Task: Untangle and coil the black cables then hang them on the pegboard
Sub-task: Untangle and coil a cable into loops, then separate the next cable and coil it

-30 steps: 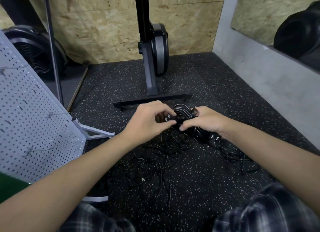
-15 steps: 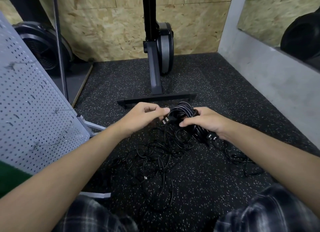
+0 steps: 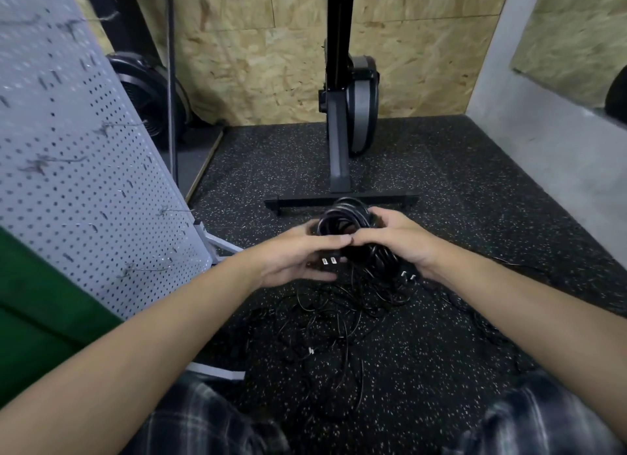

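A thick black cable coil is held up above the floor between both hands. My left hand grips its near side, where a black plug with two metal prongs shows under the fingers. My right hand grips the coil's right side, and a second plug hangs below that wrist. A loose tangle of thin black cables lies on the speckled floor under my hands. The white pegboard with several wire hooks stands tilted at the left.
A black machine stand with a crossbar foot rises just behind the coil. A fan sits at the back left beside a dark pole. A grey wall borders the right. My plaid-clad knees are at the bottom.
Both hands have lifted the coil and drawn it nearer, and my left hand has moved in from the plug end to grip the bundle. The view has tilted up slightly.
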The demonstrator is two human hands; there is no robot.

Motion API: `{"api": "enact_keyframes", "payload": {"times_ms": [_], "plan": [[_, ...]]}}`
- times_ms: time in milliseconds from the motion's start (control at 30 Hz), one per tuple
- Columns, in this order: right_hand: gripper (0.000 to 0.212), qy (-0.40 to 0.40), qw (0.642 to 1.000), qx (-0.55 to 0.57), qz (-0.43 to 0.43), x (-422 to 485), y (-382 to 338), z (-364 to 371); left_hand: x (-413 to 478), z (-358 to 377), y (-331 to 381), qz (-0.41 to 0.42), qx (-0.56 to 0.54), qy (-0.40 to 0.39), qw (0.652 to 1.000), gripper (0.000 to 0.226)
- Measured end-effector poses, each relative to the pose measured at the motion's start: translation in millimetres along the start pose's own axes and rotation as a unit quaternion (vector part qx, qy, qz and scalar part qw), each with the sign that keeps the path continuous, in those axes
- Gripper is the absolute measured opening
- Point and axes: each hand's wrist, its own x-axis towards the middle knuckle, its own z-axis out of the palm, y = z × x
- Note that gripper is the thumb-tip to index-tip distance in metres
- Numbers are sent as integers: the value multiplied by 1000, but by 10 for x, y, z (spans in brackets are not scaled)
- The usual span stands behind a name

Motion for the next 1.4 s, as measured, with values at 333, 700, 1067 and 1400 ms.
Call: {"api": "enact_keyframes", "payload": {"times_ms": [333,700,1067,1400], "plan": [[80,-14,999,45,-20,201,-217,475,-328,-153,-216,30,-75,63,995,45],[61,-57,998,0,6,422,-334,900,-379,-552,-373,92,-24,237,967,46],[63,-140,948,-285,-9,502,-31,855,-172,-1484,-863,-82,150,308,936,52],[61,-186,908,-375,-14,819,493,803,417,-2271,-2140,-223,200,351,887,72]]}}
